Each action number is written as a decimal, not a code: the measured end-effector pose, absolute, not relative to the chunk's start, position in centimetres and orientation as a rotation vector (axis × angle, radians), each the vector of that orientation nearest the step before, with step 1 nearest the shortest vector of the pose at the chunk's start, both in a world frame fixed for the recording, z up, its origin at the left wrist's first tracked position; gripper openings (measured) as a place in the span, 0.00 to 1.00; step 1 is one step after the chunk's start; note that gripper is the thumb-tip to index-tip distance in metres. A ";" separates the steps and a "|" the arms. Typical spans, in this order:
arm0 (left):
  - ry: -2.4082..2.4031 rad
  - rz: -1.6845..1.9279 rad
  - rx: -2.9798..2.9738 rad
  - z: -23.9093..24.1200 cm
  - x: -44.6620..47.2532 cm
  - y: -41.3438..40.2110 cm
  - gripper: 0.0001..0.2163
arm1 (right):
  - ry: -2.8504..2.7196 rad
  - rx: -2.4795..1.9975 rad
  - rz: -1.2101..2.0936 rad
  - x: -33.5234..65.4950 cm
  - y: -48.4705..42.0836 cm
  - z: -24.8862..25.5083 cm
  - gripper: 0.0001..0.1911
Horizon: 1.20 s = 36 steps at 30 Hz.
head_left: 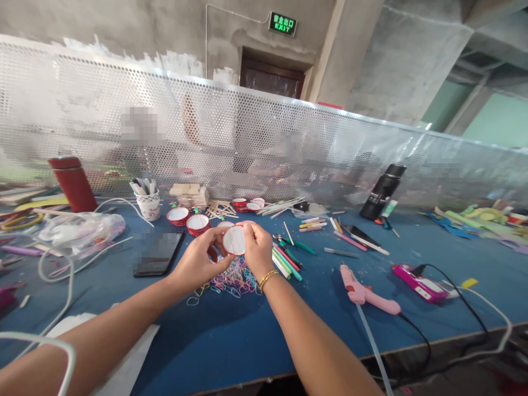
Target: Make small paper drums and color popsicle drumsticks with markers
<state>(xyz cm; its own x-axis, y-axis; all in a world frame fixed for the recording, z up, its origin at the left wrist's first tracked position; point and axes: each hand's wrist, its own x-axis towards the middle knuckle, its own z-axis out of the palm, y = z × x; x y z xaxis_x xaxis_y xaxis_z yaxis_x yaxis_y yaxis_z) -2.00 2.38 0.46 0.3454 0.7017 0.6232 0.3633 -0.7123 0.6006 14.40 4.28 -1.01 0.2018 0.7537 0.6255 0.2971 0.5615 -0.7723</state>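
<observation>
1. As I watch through the head camera, the left hand (pixel 202 256) curves its fingers and thumb into a loose C, gripping the left edge of a round dish (pixel 234 242).
2. The right hand (pixel 259 247) is folded tighter, thumb and bent fingers pinching the dish's right edge; a gold chain bracelet (pixel 268 279) circles that wrist.
3. I see the dish tilted in the air at the far side of the pile of bands (pixel 236 279): pale, flat-looking face, thin red rim, depth hard for me to judge.
4. The pile itself is a tangle of thin, soft-looking loops in pink, blue and yellow, spread on the smooth blue table (pixel 198 341).
5. Beyond the pile and to its left, I make out shallow red cups (pixel 198 223) with white interiors.
6. Farther left of the pile, a patterned paper cup (pixel 148 208) holds upright pens (pixel 144 186); nearer it lies a flat, glossy black phone (pixel 157 256).
7. Well left of the pile is a crumpled, see-through plastic bag (pixel 78 228), its contents unclear to me.
8. Just right of the pile lie slim, bright-coloured markers (pixel 287 261); well to its right, a pink plastic glue gun (pixel 367 291).
9. Far beyond the pile, I see a metal screen (pixel 264 143) punched with round holes.
</observation>
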 end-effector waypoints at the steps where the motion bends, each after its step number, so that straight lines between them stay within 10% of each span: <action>1: 0.939 1.314 2.259 0.4 -2.0 2.4 0.23 | -1.379 -0.989 0.402 14.4 4.3 -1.0 0.23; 36: 0.820 1.218 1.454 0.2 -1.6 3.1 0.24 | -1.408 -0.988 0.369 14.3 4.4 -1.3 0.21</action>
<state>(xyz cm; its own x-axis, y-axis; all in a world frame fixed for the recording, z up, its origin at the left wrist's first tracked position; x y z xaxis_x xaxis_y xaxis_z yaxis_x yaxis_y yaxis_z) -1.61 3.06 0.22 0.2551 0.9305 0.2628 -0.1061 -0.2432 0.9642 14.28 4.41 -1.26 0.1875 0.7399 0.6461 0.3274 0.5731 -0.7513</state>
